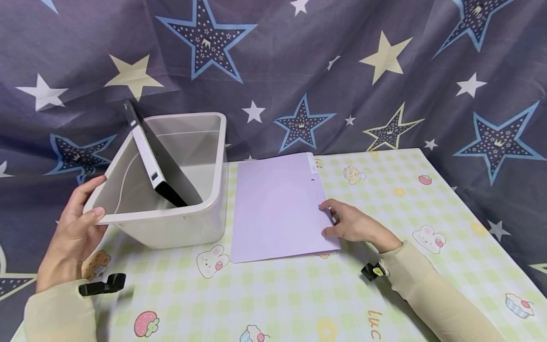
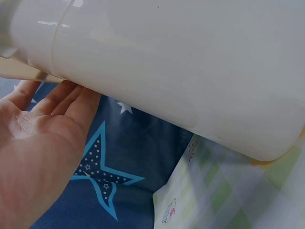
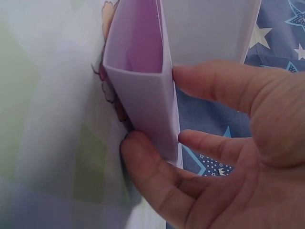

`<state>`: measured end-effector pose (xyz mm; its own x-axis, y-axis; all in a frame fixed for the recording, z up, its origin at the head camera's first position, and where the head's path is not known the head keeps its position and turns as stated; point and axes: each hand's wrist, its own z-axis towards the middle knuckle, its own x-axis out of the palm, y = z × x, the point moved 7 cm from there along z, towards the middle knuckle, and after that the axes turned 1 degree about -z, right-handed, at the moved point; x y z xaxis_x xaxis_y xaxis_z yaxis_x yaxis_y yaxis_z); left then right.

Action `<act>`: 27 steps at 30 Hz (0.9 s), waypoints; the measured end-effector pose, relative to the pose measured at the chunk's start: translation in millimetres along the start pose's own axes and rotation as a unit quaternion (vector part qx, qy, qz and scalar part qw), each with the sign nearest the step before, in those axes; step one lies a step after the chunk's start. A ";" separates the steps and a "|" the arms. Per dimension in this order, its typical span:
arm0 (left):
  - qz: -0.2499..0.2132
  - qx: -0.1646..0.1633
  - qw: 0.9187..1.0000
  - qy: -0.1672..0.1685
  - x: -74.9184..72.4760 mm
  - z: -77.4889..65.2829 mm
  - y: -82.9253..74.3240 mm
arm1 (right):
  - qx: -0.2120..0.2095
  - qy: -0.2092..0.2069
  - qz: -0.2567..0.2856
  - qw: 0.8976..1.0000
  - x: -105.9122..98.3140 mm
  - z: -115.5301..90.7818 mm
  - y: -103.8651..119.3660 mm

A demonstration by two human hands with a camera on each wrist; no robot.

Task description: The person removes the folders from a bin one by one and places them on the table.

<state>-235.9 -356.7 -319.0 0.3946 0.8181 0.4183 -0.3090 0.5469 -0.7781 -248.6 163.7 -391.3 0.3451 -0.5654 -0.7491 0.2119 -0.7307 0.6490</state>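
At the left of the head view, my left hand (image 1: 79, 228) grips the corner of a white plastic bin (image 1: 171, 231), thumb on the near rim. Its fingers (image 2: 83, 107) lie against the bin's outer side in the left wrist view. A dark binder with a white spine (image 1: 147, 154) leans tilted inside the bin, its top above the rim. My right hand (image 1: 352, 223) holds the right edge of a lilac file folder (image 1: 278, 209) lying flat on the table. In the right wrist view, thumb and fingers pinch the folder's thick spine (image 3: 147, 109) from both faces.
The table (image 1: 273, 299) wears a green checked cloth with cartoon prints. A dark curtain (image 1: 265, 57) with stars hangs right behind the bin and folder. The bin stands just left of the folder.
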 end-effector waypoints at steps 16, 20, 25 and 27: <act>-0.007 0.005 1.000 0.005 0.6 -1.9 1.1 | 0.006 -0.041 0.015 0.999 -10.8 2.5 0.1; -0.001 0.009 1.000 0.003 0.6 -0.4 0.9 | 0.010 -0.053 0.021 0.998 -15.6 2.8 0.3; 0.005 0.009 1.000 0.000 0.9 1.6 0.2 | 0.014 -0.062 0.024 0.998 -17.8 3.8 -0.6; 0.009 0.008 1.000 0.000 0.7 1.7 0.1 | 0.015 -0.063 0.027 0.998 -17.1 4.0 -1.1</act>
<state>-237.1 -355.8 -318.0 0.3883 0.8280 0.4046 -0.3293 0.5347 -0.7783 -258.4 172.7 -379.8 0.2368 -0.6472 -0.7246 0.1678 -0.7074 0.6866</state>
